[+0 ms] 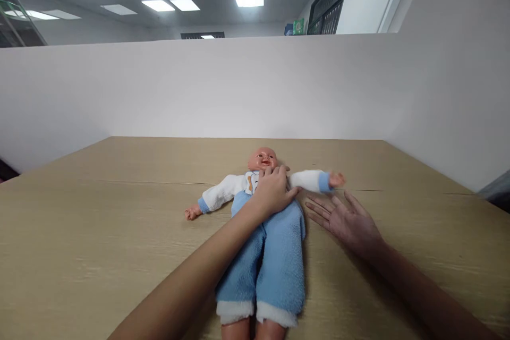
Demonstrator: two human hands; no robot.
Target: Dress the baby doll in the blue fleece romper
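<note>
A baby doll [274, 260] in a blue fleece romper with white sleeves lies on its back on the wooden table [99, 223], head away from me, arms spread out. My left hand [274, 189] rests flat on the doll's chest, fingers lying over the collar just under the chin. My right hand [346, 219] lies on the table right of the doll's waist, palm turned up, fingers stretched toward the doll's side, holding nothing. The doll's right-side sleeve and hand [337, 179] lie just beyond my right fingertips.
White partition walls [239, 85] enclose the table at the back and on the right. The table's left edge falls away near the far left. Ceiling lights show above the partition.
</note>
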